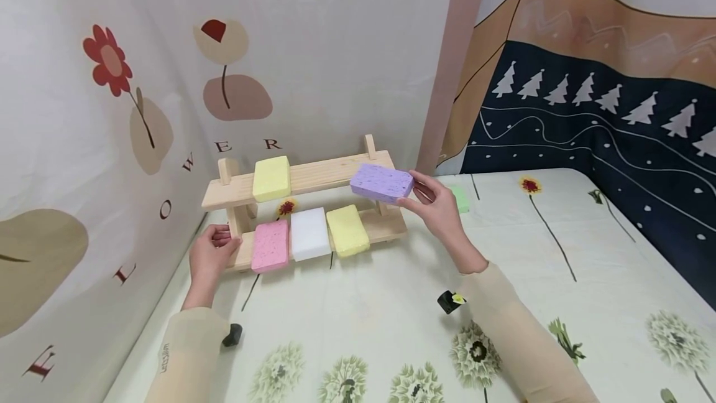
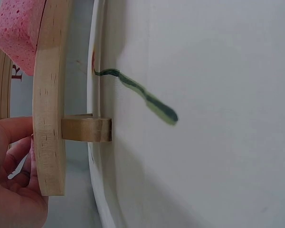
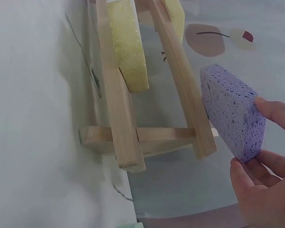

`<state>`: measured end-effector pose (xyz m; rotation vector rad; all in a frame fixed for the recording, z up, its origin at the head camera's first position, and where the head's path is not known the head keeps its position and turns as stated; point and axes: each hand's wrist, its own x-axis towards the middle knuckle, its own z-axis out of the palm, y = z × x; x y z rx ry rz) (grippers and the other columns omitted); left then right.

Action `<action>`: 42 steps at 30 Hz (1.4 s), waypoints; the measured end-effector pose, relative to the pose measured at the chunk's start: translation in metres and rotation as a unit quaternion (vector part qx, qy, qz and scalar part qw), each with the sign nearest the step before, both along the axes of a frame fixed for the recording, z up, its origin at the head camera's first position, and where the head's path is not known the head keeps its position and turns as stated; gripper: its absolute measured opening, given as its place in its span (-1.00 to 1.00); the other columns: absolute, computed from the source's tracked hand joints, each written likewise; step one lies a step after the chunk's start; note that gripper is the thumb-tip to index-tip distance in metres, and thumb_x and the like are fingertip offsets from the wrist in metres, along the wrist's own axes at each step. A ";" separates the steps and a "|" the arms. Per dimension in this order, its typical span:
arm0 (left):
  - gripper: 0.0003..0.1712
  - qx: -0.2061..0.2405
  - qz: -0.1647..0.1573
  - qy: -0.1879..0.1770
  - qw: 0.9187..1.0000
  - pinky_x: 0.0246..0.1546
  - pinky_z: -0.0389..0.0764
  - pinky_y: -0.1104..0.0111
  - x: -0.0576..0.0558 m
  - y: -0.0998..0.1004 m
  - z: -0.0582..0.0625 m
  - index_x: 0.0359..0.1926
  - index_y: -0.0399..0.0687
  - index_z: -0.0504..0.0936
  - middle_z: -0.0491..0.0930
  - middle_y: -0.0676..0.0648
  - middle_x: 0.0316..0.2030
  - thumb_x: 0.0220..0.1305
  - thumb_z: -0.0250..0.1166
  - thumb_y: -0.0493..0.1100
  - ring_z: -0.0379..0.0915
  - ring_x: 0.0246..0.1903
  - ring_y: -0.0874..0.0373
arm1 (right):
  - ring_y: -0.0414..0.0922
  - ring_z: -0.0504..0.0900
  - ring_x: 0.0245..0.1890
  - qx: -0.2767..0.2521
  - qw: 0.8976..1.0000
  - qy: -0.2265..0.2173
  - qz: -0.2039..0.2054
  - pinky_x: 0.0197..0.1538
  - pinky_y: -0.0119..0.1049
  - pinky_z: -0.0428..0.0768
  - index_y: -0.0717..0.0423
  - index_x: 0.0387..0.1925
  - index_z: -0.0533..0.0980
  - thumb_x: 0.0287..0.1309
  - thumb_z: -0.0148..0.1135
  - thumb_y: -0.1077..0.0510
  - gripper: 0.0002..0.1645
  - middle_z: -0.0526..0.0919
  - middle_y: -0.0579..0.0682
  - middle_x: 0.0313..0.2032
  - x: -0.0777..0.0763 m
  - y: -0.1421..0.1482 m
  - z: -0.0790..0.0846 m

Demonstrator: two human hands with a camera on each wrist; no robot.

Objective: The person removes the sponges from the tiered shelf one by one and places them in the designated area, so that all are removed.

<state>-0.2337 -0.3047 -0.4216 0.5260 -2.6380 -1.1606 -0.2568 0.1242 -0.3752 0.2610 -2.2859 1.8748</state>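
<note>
A two-tier wooden rack (image 1: 319,174) stands against the back cloth. My left hand (image 1: 212,255) grips the left end of its lower shelf, with the fingers partly hidden behind the wood in the left wrist view. Between the right hand's (image 1: 439,207) thumb and fingers is a purple sponge (image 1: 381,183), pinched by one end. It is at the right end of the upper shelf (image 3: 180,71); whether it touches the wood I cannot tell. One yellow sponge (image 1: 271,178) lies on the upper shelf. The lower shelf bears a pink sponge (image 1: 271,246), a white sponge (image 1: 310,234) and another yellow sponge (image 1: 348,231).
A light green sponge-like piece (image 1: 460,198) lies on the cloth behind the right hand, partly hidden. Small black objects show beside the left sleeve (image 1: 232,335) and right sleeve (image 1: 449,302). Printed cloth covers the table (image 1: 380,303) and hangs behind and at the sides.
</note>
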 end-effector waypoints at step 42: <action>-0.56 -0.002 0.007 -0.008 1.000 0.03 0.52 0.12 -0.002 -0.002 -0.002 0.21 -0.28 0.43 0.52 -0.34 0.09 0.38 0.24 -0.22 0.48 0.08 -0.18 | 0.03 0.32 0.46 -0.015 0.997 -0.030 -0.068 0.28 -0.45 0.39 0.09 0.46 0.26 0.23 0.35 0.20 -0.20 0.28 0.09 0.47 0.013 0.067 -0.018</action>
